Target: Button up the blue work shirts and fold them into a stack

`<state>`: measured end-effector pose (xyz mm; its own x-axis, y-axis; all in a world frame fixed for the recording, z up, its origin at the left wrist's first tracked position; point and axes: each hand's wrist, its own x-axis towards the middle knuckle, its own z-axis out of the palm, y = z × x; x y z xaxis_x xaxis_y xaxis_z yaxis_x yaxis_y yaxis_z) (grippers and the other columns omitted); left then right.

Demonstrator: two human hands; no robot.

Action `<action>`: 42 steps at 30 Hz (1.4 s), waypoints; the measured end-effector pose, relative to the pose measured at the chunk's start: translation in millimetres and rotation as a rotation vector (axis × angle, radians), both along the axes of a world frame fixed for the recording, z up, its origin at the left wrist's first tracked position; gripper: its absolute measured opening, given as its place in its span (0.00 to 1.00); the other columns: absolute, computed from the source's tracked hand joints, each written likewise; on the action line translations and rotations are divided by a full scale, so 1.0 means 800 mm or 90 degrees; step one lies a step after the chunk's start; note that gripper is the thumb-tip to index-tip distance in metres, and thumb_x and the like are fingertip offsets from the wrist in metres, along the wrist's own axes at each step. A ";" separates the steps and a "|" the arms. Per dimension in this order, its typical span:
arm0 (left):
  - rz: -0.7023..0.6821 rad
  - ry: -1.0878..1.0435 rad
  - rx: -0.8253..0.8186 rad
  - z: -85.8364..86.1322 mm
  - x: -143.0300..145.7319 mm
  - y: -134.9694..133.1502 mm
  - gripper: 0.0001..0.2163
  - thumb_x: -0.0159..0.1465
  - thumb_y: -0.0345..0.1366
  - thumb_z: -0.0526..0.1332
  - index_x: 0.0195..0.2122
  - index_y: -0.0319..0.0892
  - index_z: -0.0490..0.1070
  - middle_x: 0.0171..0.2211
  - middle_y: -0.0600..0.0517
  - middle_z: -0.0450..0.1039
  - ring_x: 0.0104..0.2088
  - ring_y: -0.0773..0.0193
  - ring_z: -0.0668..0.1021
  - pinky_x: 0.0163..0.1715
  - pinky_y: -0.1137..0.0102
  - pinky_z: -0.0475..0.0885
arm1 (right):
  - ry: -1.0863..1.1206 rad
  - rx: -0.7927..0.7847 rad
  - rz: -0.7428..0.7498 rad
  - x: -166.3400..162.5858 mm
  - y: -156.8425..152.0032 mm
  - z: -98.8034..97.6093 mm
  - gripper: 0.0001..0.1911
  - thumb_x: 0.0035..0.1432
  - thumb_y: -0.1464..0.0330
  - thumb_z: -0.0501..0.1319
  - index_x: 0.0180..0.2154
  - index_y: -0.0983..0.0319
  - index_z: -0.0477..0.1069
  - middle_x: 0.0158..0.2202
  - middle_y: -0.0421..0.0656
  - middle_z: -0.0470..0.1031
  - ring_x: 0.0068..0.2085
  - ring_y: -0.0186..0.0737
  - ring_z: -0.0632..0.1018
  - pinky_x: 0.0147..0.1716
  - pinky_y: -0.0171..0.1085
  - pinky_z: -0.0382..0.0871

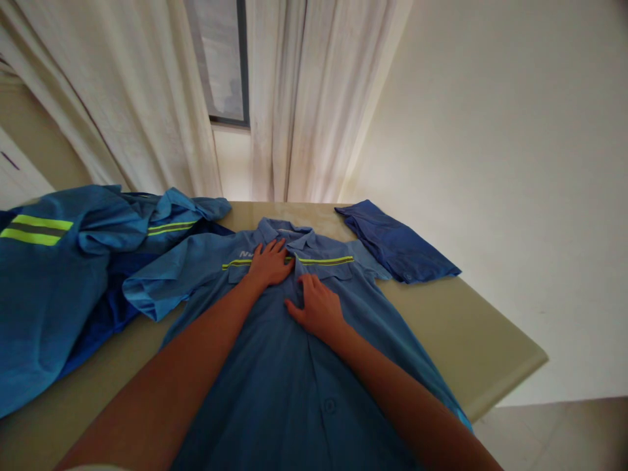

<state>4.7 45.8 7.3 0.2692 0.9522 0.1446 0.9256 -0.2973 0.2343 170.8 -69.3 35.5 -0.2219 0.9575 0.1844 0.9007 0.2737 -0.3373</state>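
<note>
while the left hand (269,263) lies open, fingers spread, on the short-sleeved blue work shirt (284,366) stretched across the table (471,333), the right hand (321,306) rests half-curled at its button placket (315,373), and whether it grips cloth i cannot tell; heaped striped blue work clothes (39,307) crowd the left sleeve (167,271), a folded dark-blue garment (405,245) meets the right sleeve (369,258), and curtains (324,98) hang beyond

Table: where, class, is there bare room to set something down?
Right side of the table, between the spread shirt, folded blue cloth and table edge. A smaller patch lies between the shirt and piled clothes. Crowded: left, and the middle, under left hand and right hand.
</note>
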 end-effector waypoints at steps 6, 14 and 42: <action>-0.095 -0.025 0.218 0.008 0.001 -0.020 0.16 0.72 0.40 0.51 0.45 0.42 0.78 0.48 0.41 0.79 0.52 0.49 0.76 0.56 0.52 0.67 | -0.006 -0.028 -0.074 0.012 0.008 -0.004 0.10 0.66 0.65 0.59 0.46 0.59 0.75 0.46 0.45 0.81 0.44 0.44 0.81 0.41 0.37 0.66; -0.297 -0.069 0.207 0.008 0.004 -0.076 0.10 0.71 0.36 0.55 0.44 0.44 0.77 0.43 0.47 0.77 0.46 0.55 0.77 0.51 0.59 0.71 | -0.101 -0.025 -0.087 0.020 0.009 0.002 0.09 0.68 0.65 0.58 0.45 0.59 0.76 0.45 0.46 0.81 0.42 0.43 0.82 0.38 0.35 0.67; -0.351 -0.135 0.081 0.007 0.003 -0.072 0.13 0.74 0.37 0.50 0.44 0.44 0.75 0.41 0.47 0.77 0.44 0.56 0.76 0.47 0.60 0.69 | 0.193 -0.026 0.028 0.046 0.027 -0.017 0.06 0.61 0.68 0.63 0.34 0.61 0.79 0.27 0.39 0.77 0.29 0.35 0.74 0.32 0.33 0.59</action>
<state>6.7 -11.7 12.8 0.6715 0.6519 0.3523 0.5638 -0.7580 0.3279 207.4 -47.6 22.0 -0.2042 0.9561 0.2103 0.7453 0.2911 -0.5999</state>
